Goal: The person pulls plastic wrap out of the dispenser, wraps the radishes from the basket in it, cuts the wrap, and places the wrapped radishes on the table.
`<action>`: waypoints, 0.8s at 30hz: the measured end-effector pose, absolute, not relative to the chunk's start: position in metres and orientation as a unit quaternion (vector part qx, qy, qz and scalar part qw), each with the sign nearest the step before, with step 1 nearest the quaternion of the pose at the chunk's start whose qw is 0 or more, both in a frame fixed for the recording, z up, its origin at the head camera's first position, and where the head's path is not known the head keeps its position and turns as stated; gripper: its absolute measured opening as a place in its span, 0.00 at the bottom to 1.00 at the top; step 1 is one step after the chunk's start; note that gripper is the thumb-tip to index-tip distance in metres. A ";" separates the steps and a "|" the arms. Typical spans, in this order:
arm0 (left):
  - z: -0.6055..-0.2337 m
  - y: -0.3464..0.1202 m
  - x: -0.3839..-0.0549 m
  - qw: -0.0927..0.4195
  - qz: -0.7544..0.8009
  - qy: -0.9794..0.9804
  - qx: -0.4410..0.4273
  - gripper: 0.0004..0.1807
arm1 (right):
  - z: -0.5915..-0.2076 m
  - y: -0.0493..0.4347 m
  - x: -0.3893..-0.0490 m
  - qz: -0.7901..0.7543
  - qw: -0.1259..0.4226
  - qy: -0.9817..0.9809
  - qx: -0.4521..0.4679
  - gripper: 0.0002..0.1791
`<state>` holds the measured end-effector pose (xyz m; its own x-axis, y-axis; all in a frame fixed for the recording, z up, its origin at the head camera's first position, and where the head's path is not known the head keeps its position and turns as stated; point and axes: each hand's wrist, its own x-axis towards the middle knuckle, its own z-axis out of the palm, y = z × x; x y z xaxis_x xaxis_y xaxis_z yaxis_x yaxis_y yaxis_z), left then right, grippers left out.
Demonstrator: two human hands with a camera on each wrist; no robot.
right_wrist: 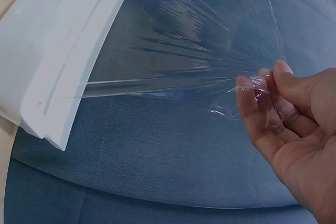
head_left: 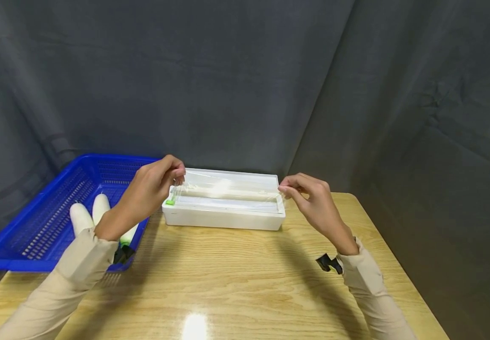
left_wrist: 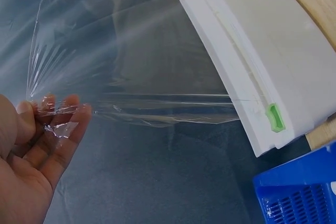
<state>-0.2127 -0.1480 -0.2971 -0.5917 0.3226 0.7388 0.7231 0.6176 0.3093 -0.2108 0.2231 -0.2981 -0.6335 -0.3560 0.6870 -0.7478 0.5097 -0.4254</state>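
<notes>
My left grip, just left of centre in the head view, is clamped by thumb and fingertips on one corner of a clear, thin plastic film. My right grip, right of centre, pinches the opposite corner, so the sheet spans the gap between my two hands. Its other end runs to the long white plastic dispenser box at mid-frame, near a small bright-green plastic piece at the box's left end. Pale wood-grain surface lies below; at the left of the frame a blue perforated plastic basket holds elongated white vegetables.

I judge the step in hand to be drawing film out and spreading it. The next move calls for even tension at both corners and firm pinches, since slack could let the film cling to itself.
</notes>
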 end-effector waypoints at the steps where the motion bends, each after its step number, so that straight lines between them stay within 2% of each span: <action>1: -0.297 -0.148 -0.213 0.328 -0.306 -0.837 -0.312 0.04 | -0.298 0.223 -0.210 0.365 0.270 -0.826 0.334 0.06; 24: -0.291 -0.147 -0.206 0.351 -0.320 -0.813 -0.337 0.06 | -0.293 0.228 -0.205 0.380 0.279 -0.812 0.343 0.07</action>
